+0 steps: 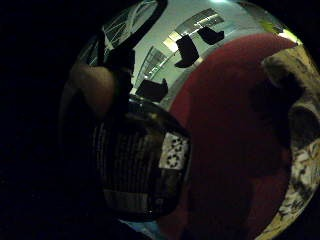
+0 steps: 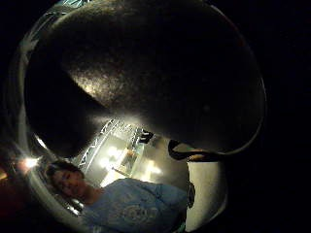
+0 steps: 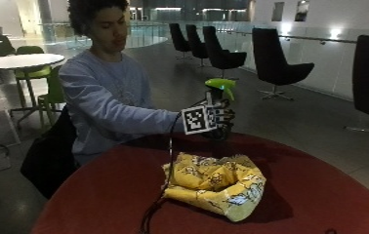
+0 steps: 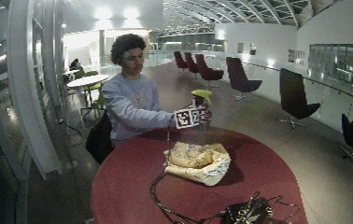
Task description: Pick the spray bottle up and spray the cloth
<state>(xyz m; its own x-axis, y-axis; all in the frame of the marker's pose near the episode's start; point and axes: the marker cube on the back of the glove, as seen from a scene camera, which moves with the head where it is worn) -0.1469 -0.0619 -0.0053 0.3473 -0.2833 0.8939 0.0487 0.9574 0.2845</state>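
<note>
**Bottle up, cloth waiting**

Outside view: my hand (image 3: pixel 218 118) is curled round the neck of the spray bottle (image 3: pixel 221 103), holding it upright above the far side of the red bench (image 3: pixel 314 195). Its green head sits above my fingers, with the nozzle facing right and away from me. The yellow patterned cloth (image 3: pixel 215 184) lies bunched on the bench, nearer the camera than the bottle and below it, not touching it.

Wide outside view: the same arrangement, with the bottle (image 4: pixel 200 103) raised over the far edge of the bench (image 4: pixel 120 186) and the cloth (image 4: pixel 198 162) heaped near the middle.

Little finger side palm view: the bottle's dark body and printed label (image 1: pixel 137 167) fill the space close to my palm; the red bench (image 1: pixel 225 145) lies beyond, and the cloth (image 1: pixel 302 150) sits at its edge.

Thumb side palm view: a dark rounded surface crowds the picture; I cannot tell what it is.

I judge the pick-up done and the spraying not yet begun. Next I need to tip the nozzle down toward the cloth and squeeze the trigger.
</note>
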